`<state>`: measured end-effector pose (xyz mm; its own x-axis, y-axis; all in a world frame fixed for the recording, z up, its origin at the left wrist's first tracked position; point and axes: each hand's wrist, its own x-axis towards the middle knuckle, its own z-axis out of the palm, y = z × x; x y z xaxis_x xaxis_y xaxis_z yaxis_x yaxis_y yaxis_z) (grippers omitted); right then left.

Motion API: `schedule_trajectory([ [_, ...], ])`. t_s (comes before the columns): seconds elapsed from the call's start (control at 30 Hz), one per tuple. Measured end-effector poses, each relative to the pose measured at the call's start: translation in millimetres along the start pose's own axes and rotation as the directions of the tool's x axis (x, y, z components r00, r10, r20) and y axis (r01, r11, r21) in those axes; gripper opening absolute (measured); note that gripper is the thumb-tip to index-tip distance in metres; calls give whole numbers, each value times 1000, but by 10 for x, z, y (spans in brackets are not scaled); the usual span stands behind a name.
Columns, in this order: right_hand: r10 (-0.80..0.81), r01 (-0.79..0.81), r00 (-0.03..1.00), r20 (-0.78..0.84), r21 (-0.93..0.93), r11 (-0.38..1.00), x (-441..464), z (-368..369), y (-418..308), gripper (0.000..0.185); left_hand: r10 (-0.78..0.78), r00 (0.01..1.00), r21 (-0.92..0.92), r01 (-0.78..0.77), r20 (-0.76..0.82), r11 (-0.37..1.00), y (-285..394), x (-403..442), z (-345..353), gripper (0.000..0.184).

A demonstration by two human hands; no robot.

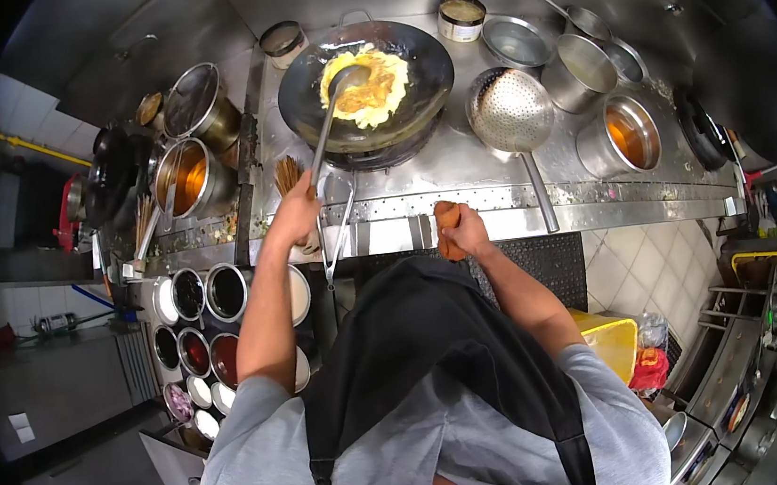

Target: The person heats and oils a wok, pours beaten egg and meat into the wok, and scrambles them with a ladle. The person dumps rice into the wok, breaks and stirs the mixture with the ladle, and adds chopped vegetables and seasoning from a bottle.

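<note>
My left hand (294, 216) is closed round the handle of a long metal ladle (327, 133). The ladle's bowl rests on yellow egg (375, 90) spread in the bottom of a large dark wok (430, 72). The wok sits on a burner at the middle of the steel range. My right hand (466, 231) grips a folded orange-brown cloth (447, 227) at the range's front edge, to the right of the wok. A bamboo brush (288, 173) stands just beyond my left hand.
A perforated strainer (512, 111) lies right of the wok, its handle towards me. Pots of amber liquid stand at the right (648, 144) and left (223, 186). Several sauce containers (226, 291) are at lower left. A yellow bin (610, 347) stands on the floor at right.
</note>
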<state>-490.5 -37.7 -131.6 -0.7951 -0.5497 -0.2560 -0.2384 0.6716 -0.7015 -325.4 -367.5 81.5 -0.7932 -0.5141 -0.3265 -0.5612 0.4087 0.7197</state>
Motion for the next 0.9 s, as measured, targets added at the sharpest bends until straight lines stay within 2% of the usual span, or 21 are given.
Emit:
schedule_trajectory([
  [0.07,3,0,1000,24,-90,996,-54,11,-107,63,31,999,106,-32,13,994,-23,-290,-182,71],
  [0.13,13,-7,999,50,-117,993,-50,49,-118,63,-43,994,96,34,96,995,301,-621,-345,72],
  [0.17,15,-11,998,66,-65,998,-33,36,-135,61,-79,988,91,67,132,994,405,-698,-389,72],
  [0.23,13,-17,994,107,34,999,-23,-6,-137,58,-51,987,0,52,153,999,371,-512,-338,70],
  [0.27,27,-69,988,151,280,958,-26,-36,-124,57,-38,986,-48,46,160,998,299,-353,-292,70],
  [0.3,31,-129,979,199,504,854,-34,-89,-112,56,13,992,-105,1,128,994,97,-123,-165,70],
  [0.33,24,-194,968,248,692,695,-37,-130,-89,54,-48,993,-87,58,110,995,105,10,-72,69],
  [0.37,83,-302,945,317,742,598,-85,-269,-141,50,-109,990,-69,115,93,991,106,120,12,69],
  [0.4,97,-336,937,335,794,506,-190,-462,-276,50,30,999,6,-30,-28,1000,-126,283,122,69],
  [0.47,127,-394,919,373,867,304,-421,-826,-490,49,326,919,201,-284,-223,938,-609,577,383,69],
  [0.5,98,-395,919,382,892,221,-481,-911,-446,49,151,973,138,-127,-175,982,-426,406,292,67],
  [0.6,25,-385,922,386,922,-33,-696,-1125,-341,52,35,995,90,-26,-96,996,-161,-75,14,68],
  [0.67,-8,-370,927,375,913,-174,-879,-1333,-413,55,-71,997,-43,71,-9,997,173,-384,-179,68],
  [0.73,-69,-380,925,374,899,-218,-936,-1449,-448,58,-143,989,-185,149,46,971,304,-474,-300,68],
  [0.8,-190,-415,907,377,875,-250,-945,-1495,-417,58,-146,989,-197,147,19,969,310,-392,-351,67],
  [0.9,-152,-422,904,399,889,-176,-909,-1500,-518,56,-57,990,-138,39,-129,990,333,-116,-237,66],
])
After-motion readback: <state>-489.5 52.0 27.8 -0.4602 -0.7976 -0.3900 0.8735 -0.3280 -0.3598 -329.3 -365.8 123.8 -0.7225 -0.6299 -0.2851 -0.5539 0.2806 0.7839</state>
